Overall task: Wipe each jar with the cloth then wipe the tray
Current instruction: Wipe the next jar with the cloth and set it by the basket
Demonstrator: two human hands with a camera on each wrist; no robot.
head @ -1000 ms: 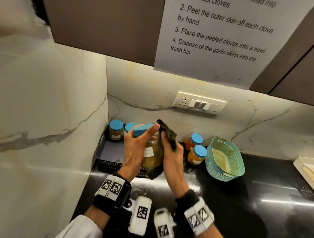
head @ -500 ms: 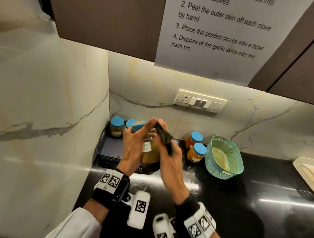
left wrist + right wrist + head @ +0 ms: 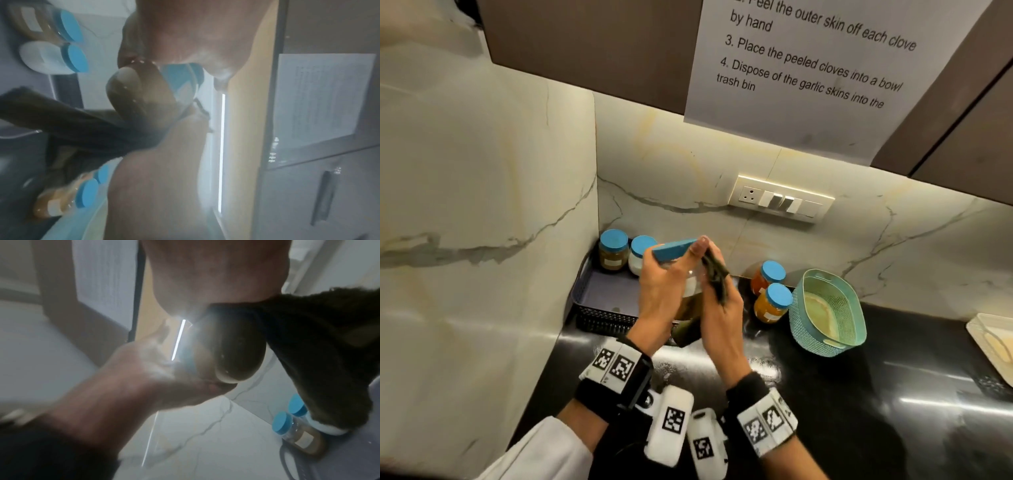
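My left hand (image 3: 664, 284) grips a glass jar (image 3: 690, 301) with a blue lid (image 3: 673, 249), lifted and tilted above the counter in front of the tray. My right hand (image 3: 722, 301) holds a dark cloth (image 3: 715, 275) pressed against the jar's right side. In the left wrist view the jar (image 3: 133, 91) shows its base, with the cloth (image 3: 82, 128) wrapped below it. The right wrist view shows the jar's base (image 3: 236, 347) and the cloth (image 3: 320, 345) draped beside it. The dark tray (image 3: 602, 291) sits in the corner with two blue-lidded jars (image 3: 614, 250) at its back.
Two orange-filled jars (image 3: 772, 301) with blue lids stand on the black counter right of my hands. A teal basket (image 3: 828, 311) lies beside them. A white tray (image 3: 993, 339) is at the right edge. Marble walls close in on the left and behind.
The cloth in my right hand slid up along the jar's side toward the lid. My left hand kept the jar tilted and drew slightly closer to the tray.
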